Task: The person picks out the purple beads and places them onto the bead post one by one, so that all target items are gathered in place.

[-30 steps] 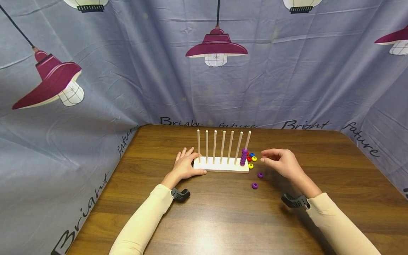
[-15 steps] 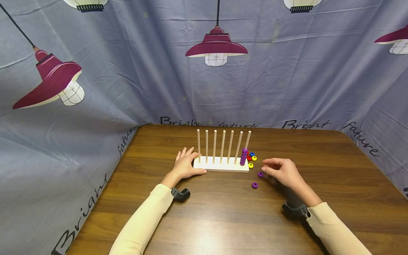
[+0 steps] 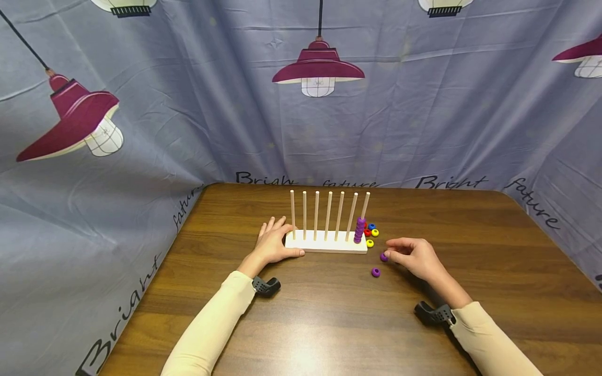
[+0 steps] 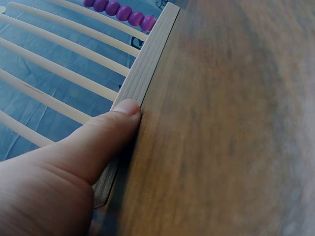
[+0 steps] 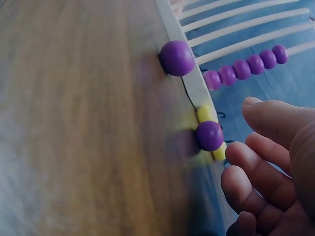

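Note:
A white wooden peg stand (image 3: 324, 243) with a row of upright pegs stands on the table. Its rightmost peg bears a stack of purple beads (image 3: 359, 231). My left hand (image 3: 271, 245) holds the stand's left end, thumb along the front edge of the base and the other fingers toward the back. To the right of the stand, my right hand (image 3: 418, 257) hovers just beside a loose purple bead (image 3: 383, 257), thumb and fingers apart around nothing. Another purple bead (image 3: 375, 272) lies nearer the front. In the right wrist view a gap shows between the fingertips (image 5: 236, 155) and the purple bead (image 5: 209, 136).
Close to the stand's right end lie yellow beads (image 3: 370, 244), red beads (image 3: 368, 233) and a blue bead (image 3: 372, 226). The brown wooden table (image 3: 329, 313) runs back to a grey-blue curtain (image 3: 400, 130).
My right hand has come down and toward the front, to beside the nearer-to-stand purple bead. The left hand and the stand stay where they were.

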